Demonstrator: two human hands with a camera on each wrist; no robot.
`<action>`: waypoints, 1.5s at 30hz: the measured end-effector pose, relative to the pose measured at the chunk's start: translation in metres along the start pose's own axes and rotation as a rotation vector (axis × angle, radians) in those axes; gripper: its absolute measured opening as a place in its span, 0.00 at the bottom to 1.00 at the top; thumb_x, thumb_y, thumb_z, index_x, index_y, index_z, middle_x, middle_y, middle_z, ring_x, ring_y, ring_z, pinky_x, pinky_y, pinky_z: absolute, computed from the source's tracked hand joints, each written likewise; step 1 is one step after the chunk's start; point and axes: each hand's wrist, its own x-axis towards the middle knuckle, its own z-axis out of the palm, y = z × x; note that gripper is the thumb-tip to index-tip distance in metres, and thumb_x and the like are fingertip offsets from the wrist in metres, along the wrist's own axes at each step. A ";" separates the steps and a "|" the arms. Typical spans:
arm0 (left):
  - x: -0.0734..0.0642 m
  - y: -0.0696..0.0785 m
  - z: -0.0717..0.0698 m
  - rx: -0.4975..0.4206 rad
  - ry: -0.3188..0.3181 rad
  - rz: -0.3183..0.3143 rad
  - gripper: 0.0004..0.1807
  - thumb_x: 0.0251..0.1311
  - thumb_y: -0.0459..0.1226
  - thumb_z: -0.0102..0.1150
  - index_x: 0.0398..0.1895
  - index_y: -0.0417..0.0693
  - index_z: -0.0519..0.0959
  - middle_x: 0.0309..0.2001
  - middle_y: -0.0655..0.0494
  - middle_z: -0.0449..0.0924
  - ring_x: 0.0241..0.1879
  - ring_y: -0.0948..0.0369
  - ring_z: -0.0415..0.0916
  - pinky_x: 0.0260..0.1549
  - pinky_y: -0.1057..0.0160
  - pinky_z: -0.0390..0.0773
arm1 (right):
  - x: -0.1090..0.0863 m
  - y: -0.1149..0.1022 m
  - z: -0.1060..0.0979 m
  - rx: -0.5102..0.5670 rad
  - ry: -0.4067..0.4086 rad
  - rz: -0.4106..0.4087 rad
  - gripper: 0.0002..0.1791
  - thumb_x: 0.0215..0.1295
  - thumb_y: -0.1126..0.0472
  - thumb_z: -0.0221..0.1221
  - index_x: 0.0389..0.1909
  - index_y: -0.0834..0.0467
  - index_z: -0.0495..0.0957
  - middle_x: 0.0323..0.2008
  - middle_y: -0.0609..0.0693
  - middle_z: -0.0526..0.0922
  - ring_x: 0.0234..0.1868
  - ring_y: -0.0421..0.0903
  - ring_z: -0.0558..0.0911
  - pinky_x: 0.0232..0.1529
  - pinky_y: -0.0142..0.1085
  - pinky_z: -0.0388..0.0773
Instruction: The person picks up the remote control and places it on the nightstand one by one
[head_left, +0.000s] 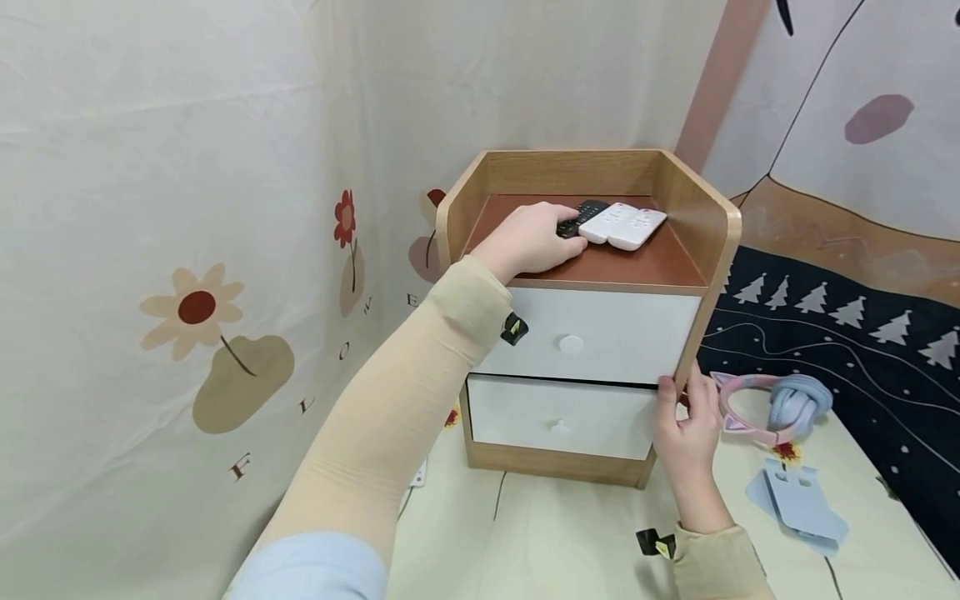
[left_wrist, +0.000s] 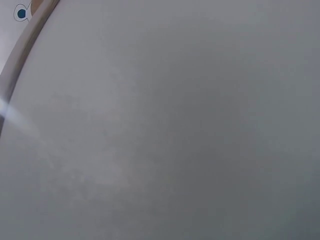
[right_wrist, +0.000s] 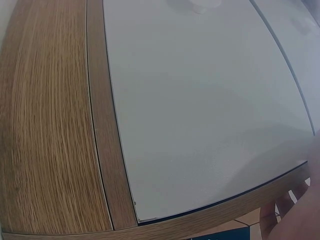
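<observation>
A small wooden cabinet [head_left: 555,473] with two white drawers stands on the table. In its brown-floored top tray [head_left: 637,262] lie a black remote control [head_left: 589,210] and two white remote controls [head_left: 630,227], side by side and partly overlapping. My left hand [head_left: 536,240] reaches into the tray and holds the near end of the black remote between thumb and fingers, the thumb tip close to a white one. Low on the cabinet's right side, my right hand [head_left: 688,425] grips the side panel, thumb at the front edge. The left wrist view shows only a blurred pale drawer front [left_wrist: 175,125].
To the right lie a pink headband [head_left: 750,380] with a grey-blue knotted part, and a light-blue flat piece [head_left: 802,504]. A white power strip [head_left: 420,475] is partly hidden by the left arm. Patterned cloth hangs behind and on the left.
</observation>
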 end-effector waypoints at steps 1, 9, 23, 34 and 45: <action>0.000 0.000 0.000 0.003 0.003 0.001 0.34 0.81 0.55 0.54 0.86 0.60 0.67 0.83 0.59 0.71 0.84 0.59 0.65 0.83 0.59 0.65 | 0.000 0.000 0.000 0.000 -0.002 -0.002 0.27 0.76 0.68 0.64 0.75 0.61 0.78 0.50 0.35 0.75 0.54 0.22 0.74 0.56 0.11 0.71; -0.003 0.000 0.004 0.024 0.034 0.028 0.35 0.81 0.55 0.55 0.86 0.58 0.67 0.82 0.58 0.72 0.82 0.58 0.68 0.83 0.59 0.66 | -0.002 -0.002 -0.003 0.005 -0.016 -0.007 0.27 0.81 0.61 0.62 0.77 0.59 0.76 0.50 0.33 0.76 0.54 0.22 0.74 0.57 0.12 0.72; -0.024 -0.005 0.007 0.089 0.168 0.057 0.35 0.78 0.56 0.58 0.81 0.52 0.72 0.76 0.52 0.79 0.77 0.54 0.73 0.79 0.55 0.70 | -0.003 -0.002 -0.001 0.000 -0.018 -0.015 0.27 0.81 0.61 0.62 0.77 0.59 0.76 0.48 0.41 0.79 0.55 0.22 0.74 0.57 0.12 0.72; -0.068 -0.012 0.026 -0.056 0.497 0.166 0.34 0.72 0.53 0.68 0.78 0.52 0.77 0.73 0.51 0.80 0.71 0.48 0.77 0.75 0.50 0.74 | -0.001 -0.003 -0.003 -0.001 -0.010 -0.017 0.27 0.79 0.63 0.63 0.76 0.61 0.77 0.48 0.42 0.78 0.55 0.23 0.74 0.56 0.12 0.72; -0.111 -0.040 0.056 -0.215 0.805 0.420 0.29 0.68 0.44 0.72 0.71 0.47 0.83 0.62 0.48 0.87 0.61 0.49 0.82 0.62 0.51 0.80 | -0.001 -0.001 -0.005 -0.010 0.000 -0.028 0.26 0.81 0.60 0.63 0.76 0.59 0.77 0.47 0.48 0.80 0.55 0.23 0.74 0.56 0.12 0.72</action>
